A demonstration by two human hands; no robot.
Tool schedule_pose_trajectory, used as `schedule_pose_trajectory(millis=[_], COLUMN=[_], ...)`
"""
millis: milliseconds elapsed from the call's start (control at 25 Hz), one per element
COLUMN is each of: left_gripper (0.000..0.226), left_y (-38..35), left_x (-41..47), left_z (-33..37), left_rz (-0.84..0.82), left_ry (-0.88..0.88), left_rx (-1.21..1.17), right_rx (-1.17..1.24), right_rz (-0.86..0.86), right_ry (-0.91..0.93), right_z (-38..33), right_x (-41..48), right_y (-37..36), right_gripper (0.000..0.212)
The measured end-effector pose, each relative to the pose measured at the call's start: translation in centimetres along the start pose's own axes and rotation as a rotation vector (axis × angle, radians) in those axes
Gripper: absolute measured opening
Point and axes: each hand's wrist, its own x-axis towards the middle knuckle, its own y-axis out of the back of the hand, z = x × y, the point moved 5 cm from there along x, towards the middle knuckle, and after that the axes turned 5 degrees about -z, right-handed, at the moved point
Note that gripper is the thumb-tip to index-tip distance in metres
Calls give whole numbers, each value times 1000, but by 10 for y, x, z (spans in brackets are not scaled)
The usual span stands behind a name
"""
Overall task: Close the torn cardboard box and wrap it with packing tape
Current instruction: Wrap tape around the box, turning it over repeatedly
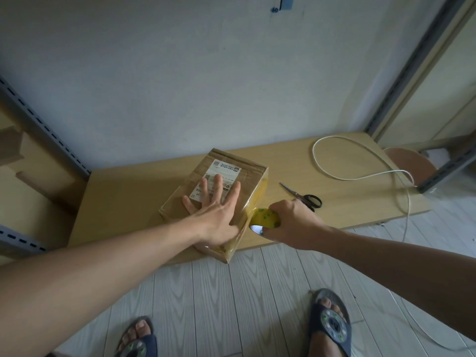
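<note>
A closed brown cardboard box [247,176] with a white shipping label lies on a low wooden table [128,202], its near corner over the table's front edge. My left hand [216,210] presses flat on the box top, fingers spread. My right hand [293,222] grips a yellowish roll of packing tape [265,218] against the box's right side. A glossy strip of tape runs along that right side from the roll toward the far corner.
Black-handled scissors [304,197] lie on the table just beyond my right hand. A white cable [360,161] loops across the table's right part and drops to the floor. Metal shelving stands at left and right. My feet in sandals are on the pale plank floor.
</note>
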Motion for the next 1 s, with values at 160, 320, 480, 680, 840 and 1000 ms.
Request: schedule_pose_trajectory(millis=[160, 320, 480, 680, 840, 1000], left_gripper=[106, 104, 113, 84, 55, 49], left_y=[6, 22, 48, 89, 91, 67], left_x=[-3, -1, -2, -21, -25, -27], left_z=[-9, -25, -59, -131, -171, -176], left_rz=[-24, 7, 1, 240, 295, 291], left_ry=[-34, -63, -159, -139, -98, -85], left_rx=[-29, -117, -404, -1102, -1115, -1065], right_rx=[42, 78, 112, 190, 218, 234], right_rz=[-13, 13, 132, 296, 298, 254], right_ry=[-15, -21, 36, 255, 309, 308], right_z=[-11, -25, -48, -114, -150, -162], right_x=[5, 11, 19, 50, 85, 116], right_y=[-2, -4, 18, 43, 34, 29], right_gripper=[35, 35, 37, 40, 35, 28])
